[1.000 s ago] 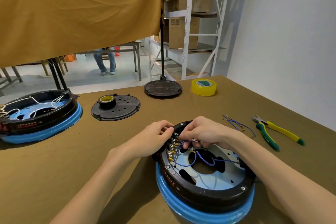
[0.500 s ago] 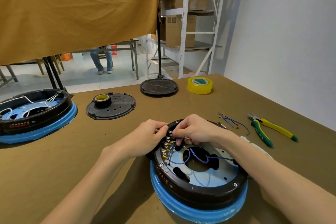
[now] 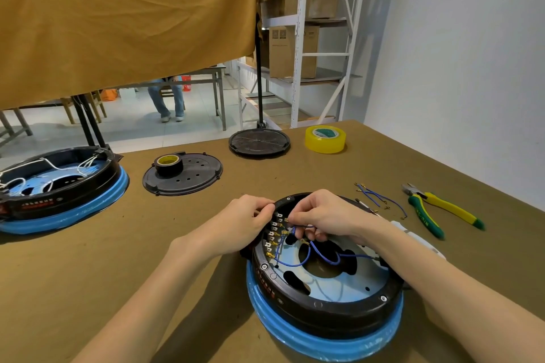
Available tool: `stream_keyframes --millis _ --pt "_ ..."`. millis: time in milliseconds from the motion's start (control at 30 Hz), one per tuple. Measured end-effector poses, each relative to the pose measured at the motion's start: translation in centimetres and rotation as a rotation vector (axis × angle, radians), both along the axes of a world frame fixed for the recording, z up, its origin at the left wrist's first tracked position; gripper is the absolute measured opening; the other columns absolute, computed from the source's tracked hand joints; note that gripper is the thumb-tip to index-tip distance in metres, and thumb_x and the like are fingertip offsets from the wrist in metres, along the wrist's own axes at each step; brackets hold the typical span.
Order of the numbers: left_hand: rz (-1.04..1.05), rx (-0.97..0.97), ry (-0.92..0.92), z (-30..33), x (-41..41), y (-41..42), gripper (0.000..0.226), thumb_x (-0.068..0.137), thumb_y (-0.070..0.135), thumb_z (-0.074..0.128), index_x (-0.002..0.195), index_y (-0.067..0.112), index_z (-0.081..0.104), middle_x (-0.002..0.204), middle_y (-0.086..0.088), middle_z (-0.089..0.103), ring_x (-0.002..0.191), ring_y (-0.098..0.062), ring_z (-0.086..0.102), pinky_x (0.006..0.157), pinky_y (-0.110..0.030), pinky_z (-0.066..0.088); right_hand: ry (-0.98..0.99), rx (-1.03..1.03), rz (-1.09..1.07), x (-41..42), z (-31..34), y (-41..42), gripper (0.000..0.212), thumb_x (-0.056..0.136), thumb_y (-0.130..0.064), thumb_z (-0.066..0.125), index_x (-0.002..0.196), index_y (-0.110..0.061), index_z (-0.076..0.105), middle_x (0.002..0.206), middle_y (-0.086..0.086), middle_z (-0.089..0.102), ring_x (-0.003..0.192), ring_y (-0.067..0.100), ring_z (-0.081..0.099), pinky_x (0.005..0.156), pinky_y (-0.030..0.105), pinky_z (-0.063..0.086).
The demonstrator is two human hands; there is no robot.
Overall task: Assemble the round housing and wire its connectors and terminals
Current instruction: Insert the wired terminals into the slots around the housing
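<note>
Left hand (image 3: pixel 244 225) grips housing (image 3: pixel 324 283) rim, right hand (image 3: pixel 321 215) pinches blue wire (image 3: pixel 321 253) at terminals (image 3: pixel 272 234); connector could slip, bending a tab.

Black housing (image 3: pixel 324 308) on blue ring, blue wires (image 3: pixel 321 255), yellow-green pliers (image 3: pixel 442 211).

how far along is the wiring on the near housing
Done: a few blue wires already run from the terminal row in the housing. In hand: the right hand pinches another wire at the terminals; the left hand grips the rim. Left: spare wires and the cover lie aside.
</note>
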State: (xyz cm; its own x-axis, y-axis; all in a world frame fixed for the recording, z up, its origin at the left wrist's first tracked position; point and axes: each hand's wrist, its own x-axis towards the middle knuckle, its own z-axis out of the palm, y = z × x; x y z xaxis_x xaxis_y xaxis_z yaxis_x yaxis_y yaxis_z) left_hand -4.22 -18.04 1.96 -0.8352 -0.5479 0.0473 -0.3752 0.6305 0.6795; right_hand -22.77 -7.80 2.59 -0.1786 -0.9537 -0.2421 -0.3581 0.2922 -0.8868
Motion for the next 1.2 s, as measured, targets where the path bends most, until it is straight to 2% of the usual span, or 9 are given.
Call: stream_keyframes --millis 133,333,533,633,700,767,867,967,1200 --pt "0.128 -0.183 0.084 0.2 -0.3 0.0 0.031 0.106 0.033 0.053 0.135 0.026 0.063 0.123 0.014 0.067 0.108 0.001 0.061 0.094 -0.019 0.049 -0.086 -0.233 -0.149 -0.1 1.2 0.8 0.017 0.102 -0.012 0.061 0.098 0.002 0.071 0.074 0.01 0.071 0.054 0.01 0.057 0.045 0.019 0.043" --pt "0.192 0.18 0.612 1.2 -2.1 2.9 0.009 0.096 0.032 0.072 0.096 0.025 0.079 0.088 0.011 0.079 0.083 -0.001 0.073 0.074 -0.012 0.053 -0.201 -0.547 -0.285 1.0 2.1 2.5 0.013 0.102 -0.008 0.061 0.103 0.003 0.066 0.084 0.019 0.076 0.068 0.021 0.071 0.058 0.029 0.061" --pt "0.235 0.319 0.744 0.7 -3.0 4.4 0.007 0.094 0.026 0.075 0.09 0.024 0.08 0.086 0.004 0.08 0.083 -0.01 0.077 0.073 -0.019 0.059 0.051 -0.669 -0.299 -0.3 1.7 4.0 0.009 0.096 -0.016 0.071 0.09 -0.018 0.077 0.083 0.001 0.075 0.077 0.011 0.069 0.062 0.027 0.059" --pt "0.194 0.317 0.665 0.4 -3.3 4.5 0.009 0.098 0.021 0.07 0.093 0.016 0.076 0.089 0.003 0.081 0.088 -0.012 0.078 0.081 -0.025 0.062 0.442 -0.755 -0.608 -4.7 0.9 4.1 0.008 0.097 -0.022 0.068 0.091 -0.025 0.073 0.085 -0.009 0.071 0.081 0.007 0.065 0.072 0.021 0.053" --pt "0.149 0.374 0.576 0.2 -3.4 4.6 0.013 0.1 0.018 0.067 0.095 0.006 0.068 0.092 0.0 0.081 0.087 -0.017 0.079 0.08 -0.031 0.064 0.701 -0.51 -0.776 -8.9 0.0 4.2 0.017 0.097 -0.032 0.063 0.109 -0.022 0.068 0.108 0.001 0.068 0.101 0.017 0.063 0.092 0.037 0.051" --pt "0.086 0.395 0.503 0.2 -3.3 4.6 0.016 0.102 0.015 0.064 0.095 0.001 0.061 0.092 -0.004 0.081 0.084 -0.021 0.079 0.075 -0.029 0.064 0.895 -0.005 -0.823 -12.8 -1.5 4.6 0.057 0.095 -0.054 0.057 0.137 -0.015 0.052 0.137 0.017 0.054 0.128 0.036 0.05 0.112 0.052 0.037" --pt "0.037 0.318 0.475 0.3 -2.9 4.6 0.012 0.1 0.014 0.067 0.095 0.004 0.063 0.09 -0.005 0.081 0.081 -0.023 0.079 0.074 -0.026 0.062 0.956 0.448 -0.791 -16.7 -3.6 6.0 0.098 0.088 -0.078 0.046 0.154 -0.009 0.029 0.158 0.028 0.031 0.146 0.048 0.03 0.12 0.063 0.019" --pt "0.016 0.253 0.434 0.3 -2.9 4.8 0.012 0.093 0.019 0.077 0.096 0.012 0.068 0.086 -0.001 0.08 0.079 -0.018 0.078 0.077 -0.024 0.061 0.961 0.512 -0.764 -18.3 -4.4 6.7 0.103 0.087 -0.084 0.038 0.154 -0.006 0.033 0.155 0.024 0.037 0.14 0.046 0.038 0.115 0.059 0.03" --pt "-0.011 0.259 0.422 0.5 -3.0 5.4 0.003 0.093 0.02 0.076 0.095 0.018 0.077 0.088 0.002 0.081 0.081 -0.015 0.078 0.078 -0.023 0.061 1.102 0.414 -0.708 -18.2 -4.7 7.4 0.071 0.1 -0.059 0.046 0.14 0.0 0.045 0.14 0.022 0.046 0.127 0.039 0.047 0.104 0.049 0.043"
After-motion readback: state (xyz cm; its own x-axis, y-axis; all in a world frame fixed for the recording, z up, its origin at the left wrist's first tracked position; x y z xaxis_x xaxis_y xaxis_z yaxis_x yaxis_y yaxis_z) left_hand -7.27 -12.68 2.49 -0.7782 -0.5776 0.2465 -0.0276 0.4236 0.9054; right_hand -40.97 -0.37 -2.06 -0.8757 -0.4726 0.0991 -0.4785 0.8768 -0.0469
